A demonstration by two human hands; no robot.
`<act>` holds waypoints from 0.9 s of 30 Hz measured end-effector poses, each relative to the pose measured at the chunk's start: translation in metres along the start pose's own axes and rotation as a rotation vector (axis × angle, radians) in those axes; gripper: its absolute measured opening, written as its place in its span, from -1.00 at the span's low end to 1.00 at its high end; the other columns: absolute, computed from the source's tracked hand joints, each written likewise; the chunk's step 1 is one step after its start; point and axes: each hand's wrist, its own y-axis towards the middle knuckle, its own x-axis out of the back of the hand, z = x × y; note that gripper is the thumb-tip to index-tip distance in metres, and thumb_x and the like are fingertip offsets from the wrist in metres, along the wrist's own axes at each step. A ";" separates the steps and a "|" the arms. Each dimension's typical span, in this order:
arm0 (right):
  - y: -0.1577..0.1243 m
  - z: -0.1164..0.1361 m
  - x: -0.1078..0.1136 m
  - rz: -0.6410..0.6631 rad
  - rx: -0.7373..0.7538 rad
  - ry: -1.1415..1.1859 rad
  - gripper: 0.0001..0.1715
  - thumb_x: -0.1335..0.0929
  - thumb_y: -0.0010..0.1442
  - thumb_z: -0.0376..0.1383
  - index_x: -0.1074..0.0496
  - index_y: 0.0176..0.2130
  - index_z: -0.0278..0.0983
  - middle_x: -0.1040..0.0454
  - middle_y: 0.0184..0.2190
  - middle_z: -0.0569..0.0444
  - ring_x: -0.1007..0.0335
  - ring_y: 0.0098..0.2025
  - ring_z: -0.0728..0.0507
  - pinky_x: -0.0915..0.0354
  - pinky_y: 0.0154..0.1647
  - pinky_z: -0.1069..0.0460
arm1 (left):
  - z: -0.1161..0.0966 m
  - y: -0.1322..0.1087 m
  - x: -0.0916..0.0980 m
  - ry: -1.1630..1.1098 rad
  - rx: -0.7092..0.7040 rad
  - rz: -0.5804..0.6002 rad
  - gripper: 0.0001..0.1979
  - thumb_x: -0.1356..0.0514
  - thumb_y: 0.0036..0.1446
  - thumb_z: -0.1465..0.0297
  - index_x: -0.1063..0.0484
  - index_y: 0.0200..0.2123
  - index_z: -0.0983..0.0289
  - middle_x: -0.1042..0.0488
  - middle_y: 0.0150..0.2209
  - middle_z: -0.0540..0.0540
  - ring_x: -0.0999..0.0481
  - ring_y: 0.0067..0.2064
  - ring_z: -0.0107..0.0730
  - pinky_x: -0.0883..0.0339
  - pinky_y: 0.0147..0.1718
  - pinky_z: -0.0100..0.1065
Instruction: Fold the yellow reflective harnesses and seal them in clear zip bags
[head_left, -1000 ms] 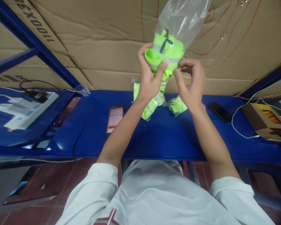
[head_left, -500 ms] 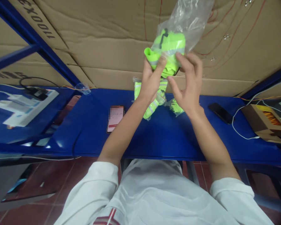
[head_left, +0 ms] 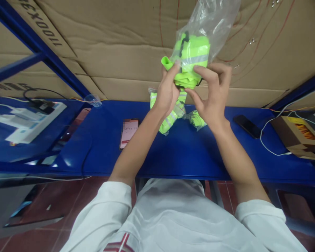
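A folded neon-yellow reflective vest (head_left: pixel 195 45) with silver bands and black trim is raised above the table, partly inside a clear plastic bag (head_left: pixel 216 21). My left hand (head_left: pixel 168 91) is closed on its lower left side, thumb across the front. At the lower right edge, my right hand (head_left: pixel 212 87) has its thumb below and index finger on the front, gripping the fabric between them; its other fingers are curled away. Beneath the hands lie more bagged vests: a striped one (head_left: pixel 169 120), partly covered by my left hand, and a smaller bundle (head_left: pixel 197 120).
On the blue table (head_left: pixel 183 157) lie a lit phone (head_left: pixel 128 133) to the left and a dark phone (head_left: pixel 247 126) to the right. A power strip (head_left: pixel 36 122), a clear cup (head_left: pixel 93 100) and an open cardboard box (head_left: pixel 299 136) stand farther out. Cardboard (head_left: pixel 115 42) forms the back wall.
My right hand's fingers have shifted slightly left and down along the vest's lower edge. The vest's folded front shows more plainly, and the left hand has slid slightly lower.
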 end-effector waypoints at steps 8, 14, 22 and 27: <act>0.001 0.008 0.007 -0.069 0.004 0.079 -0.38 -0.34 0.43 0.21 -0.31 0.33 0.09 -0.29 0.26 -0.10 -0.20 0.39 -0.44 -0.43 0.25 -0.35 | -0.007 -0.002 -0.004 0.081 -0.013 0.030 -0.44 0.25 0.65 0.30 -0.55 0.20 0.08 -0.48 0.34 -0.14 -0.04 0.59 0.09 -0.45 0.37 0.15; 0.006 0.016 0.013 -0.159 0.127 0.102 -0.69 -0.35 0.51 -0.01 -0.35 0.16 -0.01 -0.37 0.11 -0.07 -0.34 0.24 -0.30 -0.49 0.11 -0.20 | -0.003 -0.010 -0.004 0.053 -0.109 -0.010 -0.70 -0.06 0.55 0.52 -0.43 0.18 0.09 -0.54 0.24 -0.12 -0.37 0.47 -0.06 -0.47 0.36 -0.05; 0.004 0.007 0.008 -0.020 0.049 0.091 -0.40 -0.34 0.42 0.15 -0.21 0.31 0.07 -0.25 0.30 -0.07 -0.20 0.43 -0.43 -0.50 0.16 -0.35 | -0.013 -0.013 0.005 0.073 -0.016 -0.004 -0.67 -0.45 0.25 0.34 -0.38 -0.06 0.01 -0.63 0.02 -0.03 -0.40 0.46 0.07 -0.40 0.45 0.13; 0.003 0.005 0.007 -0.023 0.093 0.146 -0.44 -0.36 0.43 0.13 -0.24 0.28 0.06 -0.25 0.30 -0.09 -0.24 0.41 -0.38 -0.51 0.20 -0.36 | -0.004 -0.007 0.009 0.071 -0.054 -0.005 -0.61 -0.49 0.23 0.28 -0.37 -0.04 -0.04 -0.66 -0.03 -0.05 -0.49 0.38 -0.04 -0.39 0.44 0.03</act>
